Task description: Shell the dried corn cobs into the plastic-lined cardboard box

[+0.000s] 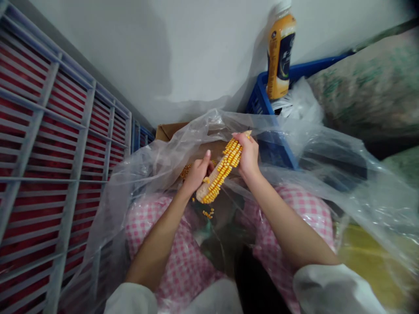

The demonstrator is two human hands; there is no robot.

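A corn cob point(224, 170) with yellow kernels slants between my hands; a pale strip along its upper left side is bare of kernels. My right hand point(248, 155) is closed around its upper end. Beside the bare strip is my left hand point(197, 173), its thumb raised away from the fingers, which are partly hidden. Whether those fingers touch the cob I cannot tell. A few loose kernels point(208, 213) show below the cob's lower end, and more kernels point(186, 171) lie behind my left hand. A clear plastic sheet or bag point(157, 152) spreads around and under my hands.
Slatted plastic crates point(73, 144) with red contents stand at left. A cardboard box point(170, 131) is behind the plastic. At right, a drink bottle point(281, 56) stands by a blue basket point(262, 93) with a white plastic bag point(301, 104); a patterned cloth bundle point(369, 83) lies beyond.
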